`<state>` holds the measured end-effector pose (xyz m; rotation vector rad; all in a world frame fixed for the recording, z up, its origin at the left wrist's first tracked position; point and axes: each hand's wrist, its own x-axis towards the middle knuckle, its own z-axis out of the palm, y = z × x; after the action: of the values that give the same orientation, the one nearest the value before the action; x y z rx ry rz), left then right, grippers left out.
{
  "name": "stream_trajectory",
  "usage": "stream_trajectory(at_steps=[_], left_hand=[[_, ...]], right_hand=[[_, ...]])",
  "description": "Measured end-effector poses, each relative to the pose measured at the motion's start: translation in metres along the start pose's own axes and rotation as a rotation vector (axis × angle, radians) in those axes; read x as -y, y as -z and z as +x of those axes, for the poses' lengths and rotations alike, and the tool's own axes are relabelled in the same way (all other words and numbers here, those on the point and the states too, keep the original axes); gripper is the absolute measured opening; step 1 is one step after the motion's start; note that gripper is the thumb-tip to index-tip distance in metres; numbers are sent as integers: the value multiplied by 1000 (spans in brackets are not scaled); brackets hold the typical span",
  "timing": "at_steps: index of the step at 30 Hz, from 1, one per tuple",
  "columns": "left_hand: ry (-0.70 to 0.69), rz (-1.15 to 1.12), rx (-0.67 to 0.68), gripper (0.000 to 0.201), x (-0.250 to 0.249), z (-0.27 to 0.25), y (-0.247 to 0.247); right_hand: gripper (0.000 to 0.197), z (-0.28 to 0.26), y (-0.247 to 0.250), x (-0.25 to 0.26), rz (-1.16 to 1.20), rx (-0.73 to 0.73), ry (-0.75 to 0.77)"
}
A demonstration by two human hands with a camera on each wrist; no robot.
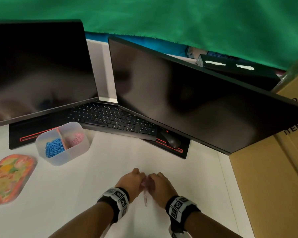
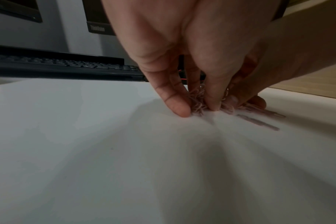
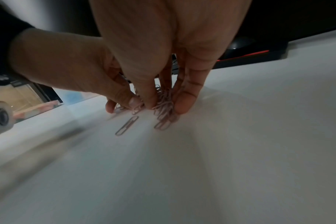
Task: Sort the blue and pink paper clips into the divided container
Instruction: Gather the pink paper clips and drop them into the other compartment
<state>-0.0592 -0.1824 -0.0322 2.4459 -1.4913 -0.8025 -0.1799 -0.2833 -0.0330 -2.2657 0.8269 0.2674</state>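
Observation:
Low in the head view, my left hand (image 1: pixel 142 182) and right hand (image 1: pixel 151 183) meet fingertip to fingertip on the white table. Both pinch a small heap of pink paper clips (image 1: pixel 147 183). The left wrist view shows my left hand (image 2: pixel 199 106) with thumb and fingers curled round a tangle of pink clips (image 2: pixel 197 98). In the right wrist view my right hand (image 3: pixel 167 104) grips its own pink bunch (image 3: pixel 163 112). One loose pink clip (image 1: pixel 145 200) lies just behind the hands. The translucent divided container (image 1: pixel 70 157) holds blue clips (image 1: pixel 54 147) on the left and pink clips (image 1: pixel 77 139) on the right.
A floral oval tray (image 1: pixel 9 177) lies at the left edge. Two dark monitors (image 1: pixel 187 93), a black keyboard (image 1: pixel 113 119) and a mouse (image 1: pixel 172 141) stand behind the container. A cardboard box (image 1: pixel 273 177) walls off the right side.

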Motion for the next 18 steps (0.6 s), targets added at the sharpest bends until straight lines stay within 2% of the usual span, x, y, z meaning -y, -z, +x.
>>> stream_trajectory(at_steps=[5,11,15,18], left_hand=[[-12,28,-12,27,5,1,1],[-9,-2,-30,26,17,-4,7],[0,-34,-21,25,27,-11,17],[21,-107,-68,27,38,-19,26]], right_hand=[[11,9,3,4,17,-26,6],[6,17,11,9,120,16,-69],[11,23,14,8,150,15,-102],[14,22,16,7,195,27,-122]])
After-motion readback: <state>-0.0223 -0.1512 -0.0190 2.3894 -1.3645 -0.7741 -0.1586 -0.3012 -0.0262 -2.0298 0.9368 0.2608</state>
